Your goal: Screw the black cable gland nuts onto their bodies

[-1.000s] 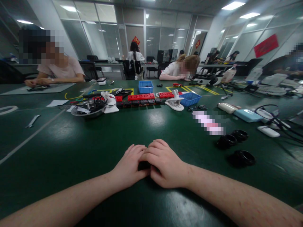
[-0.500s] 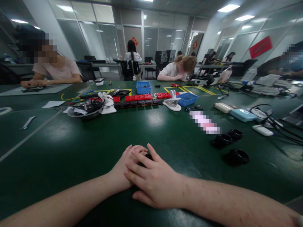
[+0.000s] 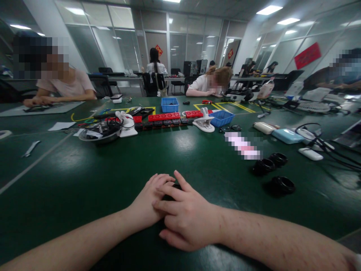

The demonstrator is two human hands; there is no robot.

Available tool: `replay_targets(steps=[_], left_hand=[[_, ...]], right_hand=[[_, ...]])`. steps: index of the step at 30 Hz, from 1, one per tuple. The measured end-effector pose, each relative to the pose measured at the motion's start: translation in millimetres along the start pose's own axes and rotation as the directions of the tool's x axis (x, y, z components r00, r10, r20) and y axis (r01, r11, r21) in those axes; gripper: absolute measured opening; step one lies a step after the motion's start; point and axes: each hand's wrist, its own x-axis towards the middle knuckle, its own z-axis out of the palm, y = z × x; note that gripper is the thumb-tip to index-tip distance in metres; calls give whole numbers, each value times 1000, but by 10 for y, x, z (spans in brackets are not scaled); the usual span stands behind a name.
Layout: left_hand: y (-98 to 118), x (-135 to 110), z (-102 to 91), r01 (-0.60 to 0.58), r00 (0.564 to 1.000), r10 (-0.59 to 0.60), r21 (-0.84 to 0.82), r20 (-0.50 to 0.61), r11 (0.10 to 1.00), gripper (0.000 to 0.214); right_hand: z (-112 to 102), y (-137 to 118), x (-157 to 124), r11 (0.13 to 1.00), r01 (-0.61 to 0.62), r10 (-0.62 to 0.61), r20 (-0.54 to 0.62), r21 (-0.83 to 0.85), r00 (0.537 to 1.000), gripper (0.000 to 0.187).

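Note:
My left hand (image 3: 147, 201) and my right hand (image 3: 191, 216) meet at the near middle of the table, both wrapped round a black object (image 3: 177, 186). Only small dark patches of it show between my fingers, so its shape is hidden. The fingers of my right hand lie across the left ones, with the index finger raised. To the right rest three black ring-shaped parts: one nearer me (image 3: 283, 184), one behind it (image 3: 264, 166), and another (image 3: 278, 159) beside that.
Farther back on the green table (image 3: 113, 173) are a metal bowl (image 3: 98, 138) of cables, a white clip stand (image 3: 204, 122), red power strips (image 3: 163, 117) and blue baskets (image 3: 170, 105). A wrench (image 3: 31, 149) lies left. White and blue cases (image 3: 287, 136) sit right. Other people sit across.
The fingers of my right hand have shifted and curled slightly over the black object. My left hand stays nearly in place. The whole view has shifted a little.

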Motion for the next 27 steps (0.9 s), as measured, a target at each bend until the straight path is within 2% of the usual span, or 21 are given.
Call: replay_targets(steps=[2,5,8,10,13,16,20,27], left_hand=[[-13,8,-5,-12,1000,11,46,21,999,41],[16,35,-47,-35,999,34,34,28,999,40],[102,63,-145,-19,998,21,-31,53,999,33],[158,75,-210,6,997,-2,-50,73,999,28],[198,81,-253,31,996,-27,-49,82,998,28],[196,82,-244,46,996,-43,-44,77,998,30],[195,83,-230,51,997,-48,-55,58,997,31],[213,86,-253,39,998,-36,-59,51,997,25]], right_hand=[[0,23,-12,1000,-21,22,-81,15,996,30],[-30,67,-15,980,-196,196,-182,18,964,26],[-73,115,0,909,-418,411,-161,-6,897,29],[-88,140,13,868,-494,488,-102,-49,867,32],[-81,161,25,865,-490,491,-21,-106,871,31],[-70,168,25,885,-454,458,16,-104,889,22],[-73,173,21,907,-420,421,52,-34,905,13],[-35,228,17,925,-362,359,51,113,932,14]])
